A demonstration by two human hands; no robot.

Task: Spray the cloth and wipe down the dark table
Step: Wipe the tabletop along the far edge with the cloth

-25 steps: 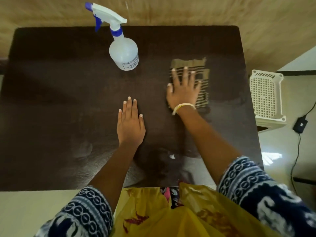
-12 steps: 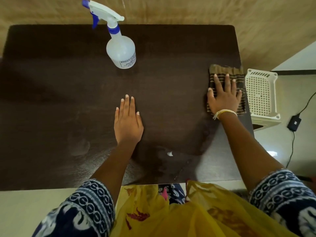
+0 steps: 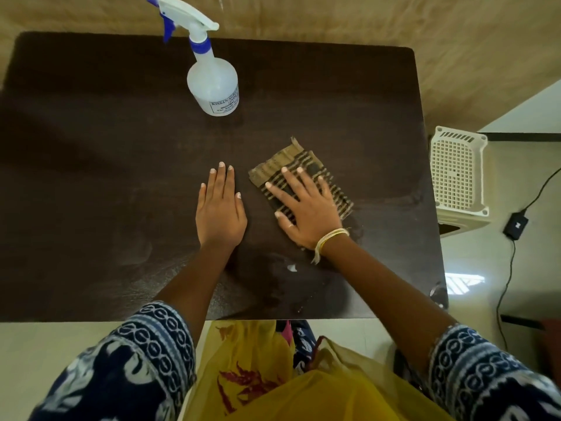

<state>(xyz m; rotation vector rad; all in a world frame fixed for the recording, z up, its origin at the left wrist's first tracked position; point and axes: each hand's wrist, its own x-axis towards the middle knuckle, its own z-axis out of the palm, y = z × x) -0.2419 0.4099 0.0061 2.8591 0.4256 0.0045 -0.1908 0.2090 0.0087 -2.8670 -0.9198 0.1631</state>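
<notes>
A striped brown and tan cloth (image 3: 282,164) lies flat on the dark table (image 3: 91,177), right of centre. My right hand (image 3: 303,208) presses down on it with the fingers spread, covering its near half. My left hand (image 3: 220,208) rests flat on the bare table just left of the cloth, fingers together, holding nothing. A clear spray bottle (image 3: 212,83) with a white and blue trigger head stands upright at the back of the table, apart from both hands.
A white perforated plastic stool (image 3: 457,174) stands on the floor off the table's right edge. A black adapter with cable (image 3: 515,227) lies on the floor beyond it. A small white speck (image 3: 292,268) and damp smears mark the table near its front edge.
My right hand has slid the cloth from the table's right edge back toward the centre and nearer to me, turning it askew. My left hand and the bottle have stayed put.
</notes>
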